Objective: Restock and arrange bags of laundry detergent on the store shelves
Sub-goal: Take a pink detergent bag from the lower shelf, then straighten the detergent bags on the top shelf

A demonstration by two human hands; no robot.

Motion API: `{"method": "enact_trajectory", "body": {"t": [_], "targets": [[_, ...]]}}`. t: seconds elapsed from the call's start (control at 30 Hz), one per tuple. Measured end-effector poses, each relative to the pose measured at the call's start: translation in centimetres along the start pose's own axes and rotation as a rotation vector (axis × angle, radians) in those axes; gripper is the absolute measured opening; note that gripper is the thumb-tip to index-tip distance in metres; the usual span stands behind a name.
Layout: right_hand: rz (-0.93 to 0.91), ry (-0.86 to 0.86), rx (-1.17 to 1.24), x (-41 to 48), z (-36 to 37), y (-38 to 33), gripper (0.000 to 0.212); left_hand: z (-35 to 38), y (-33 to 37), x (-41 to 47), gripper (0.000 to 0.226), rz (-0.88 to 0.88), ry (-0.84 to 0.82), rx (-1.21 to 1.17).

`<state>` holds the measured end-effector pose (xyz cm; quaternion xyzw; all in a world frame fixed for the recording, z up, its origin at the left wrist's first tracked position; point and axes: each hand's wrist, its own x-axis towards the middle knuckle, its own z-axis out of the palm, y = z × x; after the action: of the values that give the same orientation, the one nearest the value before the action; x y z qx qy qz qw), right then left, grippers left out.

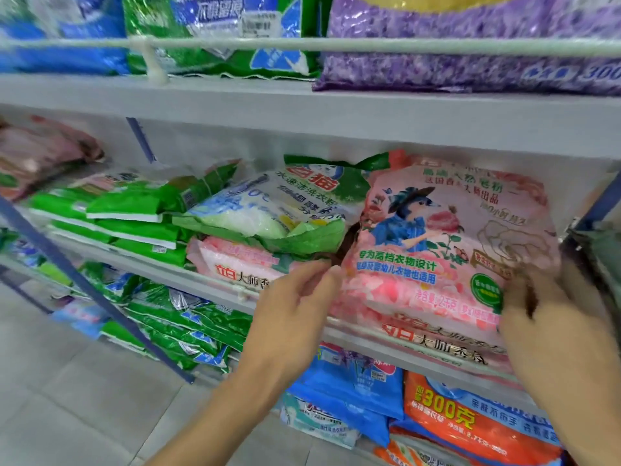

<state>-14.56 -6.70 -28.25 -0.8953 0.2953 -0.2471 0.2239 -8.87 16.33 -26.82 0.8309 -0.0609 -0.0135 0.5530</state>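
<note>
Pink plastic detergent bag with a blue-dressed figure, pinched at its left edge by the left hand, right corner under the blurred right hand, grip impossible to tell, already atop the stack of pink bags on the grey middle shelf, probably only squaring left, green-and-white bags alongside untidy.

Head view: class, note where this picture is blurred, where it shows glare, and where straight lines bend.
In the head view, motion blur smears the right hand; print on the pink bag is readable; glare streaks the green bag at top; the wide lens slightly bows the white rail; light is even, no hard shadows.
</note>
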Motion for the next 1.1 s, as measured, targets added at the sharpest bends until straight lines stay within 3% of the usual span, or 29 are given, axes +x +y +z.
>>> {"method": "enact_trajectory", "body": {"t": [0.1,0.2,0.33,0.4,0.43,0.53,0.6,0.63,0.8,0.87,0.97,1.1], "targets": [[-0.008,-0.064,-0.028,-1.1,-0.8,-0.8,0.052,-2.7,-1.1,-0.1,0.021,-0.124,0.048,-0.095],[-0.112,-0.117,-0.024,-1.9,-1.0,-2.8,0.034,-5.0,-1.6,0.8,0.022,-0.207,0.097,-0.189],[-0.167,-0.147,0.209,-3.2,-1.2,-7.9,0.029,-8.4,-2.1,3.6,0.045,-0.398,0.157,-0.525],[-0.075,-0.296,0.345,-3.7,-1.1,-11.6,0.026,-10.2,-2.6,5.4,0.058,-0.433,0.186,-0.596],[-0.001,-0.392,0.375,-3.6,-0.6,-13.1,0.032,-11.0,-2.7,6.3,0.061,-0.452,0.189,-0.611],[0.209,-0.634,0.357,-2.5,2.6,-16.6,0.079,-12.6,-2.9,8.3,0.065,-0.534,0.121,-0.671],[0.328,-0.700,0.373,-1.8,4.3,-18.5,0.089,-13.5,-3.2,9.5,0.060,-0.553,0.062,-0.664],[0.368,-0.692,0.428,-1.6,4.9,-19.2,0.080,-13.9,-3.5,10.0,0.056,-0.553,0.047,-0.660],[0.602,-0.579,0.850,-1.4,7.0,-20.2,0.079,-14.8,-4.8,11.4,0.045,-0.527,0.008,-0.698],[0.668,-0.535,1.003,-1.4,7.6,-20.5,0.065,-15.0,-5.2,11.4,0.044,-0.512,0.008,-0.718],[0.685,-0.478,1.111,-1.1,7.8,-20.2,0.048,-15.1,-5.1,10.7,0.033,-0.486,0.020,-0.743],[0.572,-0.454,1.275,-1.2,6.5,-18.4,0.051,-15.7,-4.4,8.1,0.034,-0.488,-0.092,-0.787]]}}
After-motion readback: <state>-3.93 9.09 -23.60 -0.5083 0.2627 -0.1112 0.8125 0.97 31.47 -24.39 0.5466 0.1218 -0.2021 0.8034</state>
